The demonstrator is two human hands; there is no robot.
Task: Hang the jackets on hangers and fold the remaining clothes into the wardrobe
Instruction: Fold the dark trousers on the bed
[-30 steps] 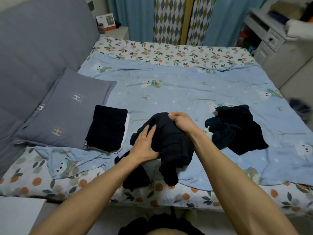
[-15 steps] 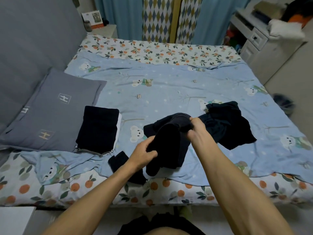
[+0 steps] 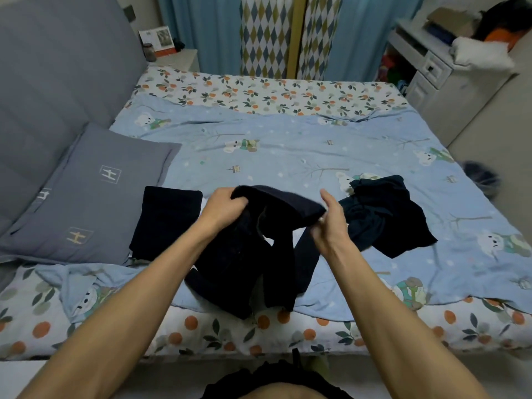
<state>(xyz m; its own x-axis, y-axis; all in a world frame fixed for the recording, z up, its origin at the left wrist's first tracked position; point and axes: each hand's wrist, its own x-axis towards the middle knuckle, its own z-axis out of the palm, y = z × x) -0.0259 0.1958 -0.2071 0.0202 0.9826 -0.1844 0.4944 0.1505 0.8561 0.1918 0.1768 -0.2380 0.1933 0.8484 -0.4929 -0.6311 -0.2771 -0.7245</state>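
A grey rectangular fabric pillow (image 3: 89,197) is lying at the bed's left side. Beside it, 1 folded dark navy garment (image 3: 167,220) is sitting flat, likely finished and waiting for the wardrobe. At centre, the left hand (image 3: 223,207) is clutching the top edge of a dark navy knit garment (image 3: 259,249), lifting it off the blue bear-print quilt (image 3: 288,151), while the right hand (image 3: 331,223) is pinching its opposite edge, apparently spreading it for folding. A crumpled dark teal garment (image 3: 385,217) is waiting on the right.
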